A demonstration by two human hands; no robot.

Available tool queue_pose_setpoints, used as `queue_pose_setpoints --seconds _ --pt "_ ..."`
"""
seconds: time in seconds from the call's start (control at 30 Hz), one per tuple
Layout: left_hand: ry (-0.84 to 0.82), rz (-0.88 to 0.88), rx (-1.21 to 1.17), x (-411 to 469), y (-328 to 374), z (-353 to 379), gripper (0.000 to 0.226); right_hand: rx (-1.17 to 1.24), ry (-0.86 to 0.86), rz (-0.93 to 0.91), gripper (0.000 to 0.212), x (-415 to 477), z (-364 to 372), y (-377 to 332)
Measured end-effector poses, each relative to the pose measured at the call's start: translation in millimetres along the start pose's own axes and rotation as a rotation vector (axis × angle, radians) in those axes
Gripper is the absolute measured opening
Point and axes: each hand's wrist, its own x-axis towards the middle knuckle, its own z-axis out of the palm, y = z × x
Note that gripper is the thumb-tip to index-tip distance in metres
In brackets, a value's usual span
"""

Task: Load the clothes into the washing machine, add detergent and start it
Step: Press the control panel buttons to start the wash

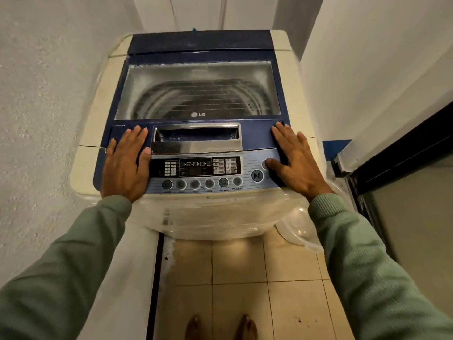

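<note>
Head view: left hand [125, 165] flat, fingers spread, palm down on the cream-and-blue top-loading washing machine [198, 209], just left of the chrome recessed lid handle [196, 139]. Blue glass-windowed lid [196, 92] is shut. It is probably stiff and rear-hinged; lift it by that handle. Grey button panel [196, 184] lies between the hands. Right hand [294, 163] flat, spread, thumb touching a round button beside the play/pause button [257, 175]. No clothes or detergent visible.

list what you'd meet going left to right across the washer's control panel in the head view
left hand → display panel → start/pause button → right hand. The row of small round buttons runs below the display across the same span, so it is left out.
</note>
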Motion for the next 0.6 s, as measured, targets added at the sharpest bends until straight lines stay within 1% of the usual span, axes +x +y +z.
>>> queue_pose_setpoints --seconds 0.07,0.2,0.4,0.6 --pt "0.006 0.003 0.000 -0.7 0.5 -0.1 0.054 -0.044 -0.004 -0.011 0.088 0.3 2.2 0.9" --pt "0.013 0.004 0.005 -0.9 0.3 0.5 0.054 -0.077 -0.020 0.002 0.082 1.9 3.2 0.0" --pt "0.010 -0.001 0.017 0.2 -1.6 1.3 0.055 -0.109 -0.026 0.005 0.082 3.5 4.2 0.0" --pt "0.022 0.006 0.018 0.2 -0.7 0.6 0.053 -0.057 -0.050 0.018 0.084 5.3 2.7 -1.5"
